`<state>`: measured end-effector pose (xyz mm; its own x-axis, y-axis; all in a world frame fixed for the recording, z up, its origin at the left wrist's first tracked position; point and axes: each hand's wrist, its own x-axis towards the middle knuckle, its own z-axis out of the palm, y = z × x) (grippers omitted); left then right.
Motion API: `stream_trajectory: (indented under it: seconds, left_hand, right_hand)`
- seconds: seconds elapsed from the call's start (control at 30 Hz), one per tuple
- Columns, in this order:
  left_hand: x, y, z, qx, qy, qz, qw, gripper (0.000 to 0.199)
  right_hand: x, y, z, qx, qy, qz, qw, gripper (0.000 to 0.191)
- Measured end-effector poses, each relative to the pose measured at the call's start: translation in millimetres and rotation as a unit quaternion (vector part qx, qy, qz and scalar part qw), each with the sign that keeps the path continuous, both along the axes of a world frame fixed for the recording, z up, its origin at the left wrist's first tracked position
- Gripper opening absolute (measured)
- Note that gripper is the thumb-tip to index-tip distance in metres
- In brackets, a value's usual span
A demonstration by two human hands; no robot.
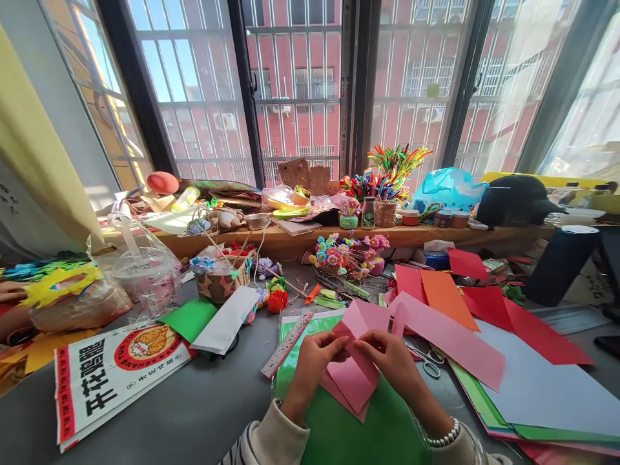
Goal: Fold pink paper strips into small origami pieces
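Both hands' fingers, left (323,361) and right (393,361), pinch the pink paper (361,378) above the green mat (339,439) on the counter (29,420); uneven pulling between them could crease or tear it.

Large black characters beginning 开花 run up the white paper bag (140,394) at the lower left; its other lettering is only partly legible. The print on the ruler (288,344), center, and the jar (369,214), above center, is too small to read.

Two hands (349,349) pinch folded pink paper (356,382) above a green sheet (368,433).
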<state>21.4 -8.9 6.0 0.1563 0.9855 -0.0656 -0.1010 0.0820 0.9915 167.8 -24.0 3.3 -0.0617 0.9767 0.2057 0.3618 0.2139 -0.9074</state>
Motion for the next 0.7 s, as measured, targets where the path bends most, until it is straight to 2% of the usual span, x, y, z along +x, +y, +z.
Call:
stream_trajectory:
  seconds: [0.2,0.4,0.7]
  left_hand:
    - [-0.3,-3.4,3.2,0.016,-0.001,-0.004,1.000,0.028]
    - [-1.2,-2.7,4.9,-0.006,-0.016,0.011,1.000,0.030]
    - [1.3,-2.3,-0.5,-0.024,-0.044,0.000,0.999,0.026]
  right_hand:
    - [-0.6,1.3,-1.4,-0.005,-0.016,-0.017,1.000,0.032]
    - [0.8,2.1,-2.4,-0.042,-0.018,0.006,0.999,0.036]
    - [-1.1,-0.1,-1.9,-0.026,-0.023,-0.035,0.999,0.034]
